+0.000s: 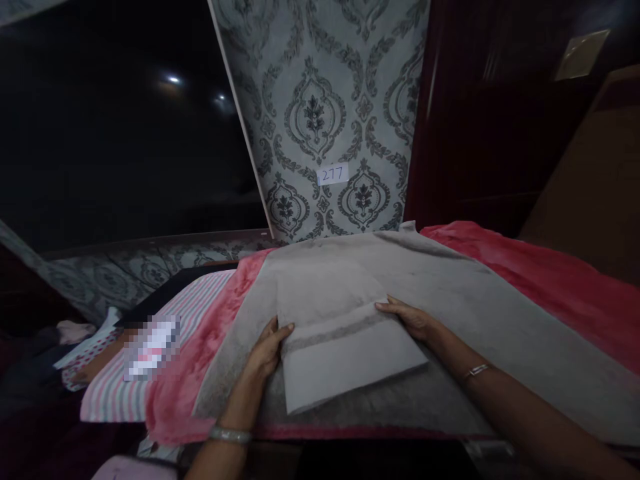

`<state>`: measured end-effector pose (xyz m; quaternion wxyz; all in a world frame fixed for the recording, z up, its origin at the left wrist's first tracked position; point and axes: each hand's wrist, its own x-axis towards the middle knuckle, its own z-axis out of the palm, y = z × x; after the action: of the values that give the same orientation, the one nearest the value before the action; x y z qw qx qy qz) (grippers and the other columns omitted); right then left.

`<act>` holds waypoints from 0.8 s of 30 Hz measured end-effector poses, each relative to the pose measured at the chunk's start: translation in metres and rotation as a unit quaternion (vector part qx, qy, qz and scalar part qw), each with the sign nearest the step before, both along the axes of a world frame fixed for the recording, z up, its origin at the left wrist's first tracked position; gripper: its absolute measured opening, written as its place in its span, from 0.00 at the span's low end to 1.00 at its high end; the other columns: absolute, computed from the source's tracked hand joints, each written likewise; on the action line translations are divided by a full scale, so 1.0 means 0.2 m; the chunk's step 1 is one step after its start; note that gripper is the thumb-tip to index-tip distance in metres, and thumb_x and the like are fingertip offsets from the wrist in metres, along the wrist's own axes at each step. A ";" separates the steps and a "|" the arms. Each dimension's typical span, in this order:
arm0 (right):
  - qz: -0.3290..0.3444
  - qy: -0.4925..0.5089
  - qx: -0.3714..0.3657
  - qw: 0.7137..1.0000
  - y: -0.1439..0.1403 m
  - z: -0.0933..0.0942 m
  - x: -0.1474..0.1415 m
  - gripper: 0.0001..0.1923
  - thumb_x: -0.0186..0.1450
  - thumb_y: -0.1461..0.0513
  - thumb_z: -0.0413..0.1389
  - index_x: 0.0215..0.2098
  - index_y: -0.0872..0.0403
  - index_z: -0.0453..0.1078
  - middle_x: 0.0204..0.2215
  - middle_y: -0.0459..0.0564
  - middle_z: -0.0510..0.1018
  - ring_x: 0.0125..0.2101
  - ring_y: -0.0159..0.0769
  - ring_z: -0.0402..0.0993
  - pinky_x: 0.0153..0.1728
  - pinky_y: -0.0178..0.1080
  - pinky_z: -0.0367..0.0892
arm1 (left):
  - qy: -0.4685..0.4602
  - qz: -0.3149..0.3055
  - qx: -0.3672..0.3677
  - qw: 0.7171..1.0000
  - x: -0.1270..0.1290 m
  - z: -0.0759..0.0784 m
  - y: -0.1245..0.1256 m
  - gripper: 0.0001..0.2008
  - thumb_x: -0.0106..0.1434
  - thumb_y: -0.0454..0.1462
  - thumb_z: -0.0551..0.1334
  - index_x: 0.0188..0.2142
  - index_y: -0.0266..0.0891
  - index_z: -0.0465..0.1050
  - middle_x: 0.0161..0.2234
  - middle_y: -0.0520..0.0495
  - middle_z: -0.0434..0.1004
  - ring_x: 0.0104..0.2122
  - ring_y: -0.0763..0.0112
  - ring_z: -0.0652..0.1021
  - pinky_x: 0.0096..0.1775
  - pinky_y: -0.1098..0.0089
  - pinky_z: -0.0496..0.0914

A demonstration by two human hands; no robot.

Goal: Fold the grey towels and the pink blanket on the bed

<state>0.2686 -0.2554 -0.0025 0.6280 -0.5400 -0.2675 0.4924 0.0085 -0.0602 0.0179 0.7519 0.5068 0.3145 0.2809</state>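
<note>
- Left hand (264, 353): fingers loosely together, flat against folded towel's (340, 333) left edge; holding nothing
- Right hand (413, 319): fingers extended, pressing its right edge
- Folded towel lies on grey towel (500, 313), over pink blanket (550, 273)

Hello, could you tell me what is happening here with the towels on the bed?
A person is handling a folded grey towel with both hands. The left hand rests flat against its left edge and the right hand against its right edge, neither gripping it. The folded piece lies on a larger grey towel spread over a pink blanket. A striped cloth lies to the left, and a paper label reading 277 is on the patterned wall.
</note>
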 end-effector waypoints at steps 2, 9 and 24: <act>-0.003 -0.003 -0.008 1.000 0.00 0.02 -0.02 0.37 0.49 0.56 0.66 0.55 0.52 0.62 0.43 0.52 0.80 0.37 0.43 0.78 0.41 0.43 0.73 | 0.002 0.021 0.012 1.000 0.02 0.05 0.02 0.22 0.49 0.29 0.70 0.45 0.38 0.75 0.42 0.42 0.82 0.44 0.57 0.81 0.45 0.65 0.76; -0.005 -0.017 -0.012 1.000 -0.04 -0.02 -0.18 0.38 0.48 0.55 0.66 0.56 0.53 0.63 0.47 0.55 0.79 0.41 0.45 0.77 0.44 0.44 0.72 | 0.028 0.061 0.021 0.998 -0.09 0.03 0.12 0.33 0.46 0.28 0.71 0.54 0.39 0.72 0.48 0.39 0.80 0.45 0.56 0.81 0.48 0.60 0.74; -0.024 -0.663 0.007 0.748 0.29 0.09 -0.04 0.28 0.70 0.56 0.43 0.68 0.50 0.58 0.67 0.52 0.60 0.67 0.46 0.50 0.66 0.54 0.49 | -0.011 -0.225 0.308 0.924 0.12 0.12 -0.27 0.28 0.43 0.31 0.74 0.46 0.48 0.79 0.58 0.42 0.73 0.66 0.50 0.61 0.67 0.54 0.35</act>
<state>0.2616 -0.1967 0.0148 0.3082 -0.7324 -0.6071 -0.0061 0.0326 -0.1135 0.0425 0.6059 0.7674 0.0817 0.1931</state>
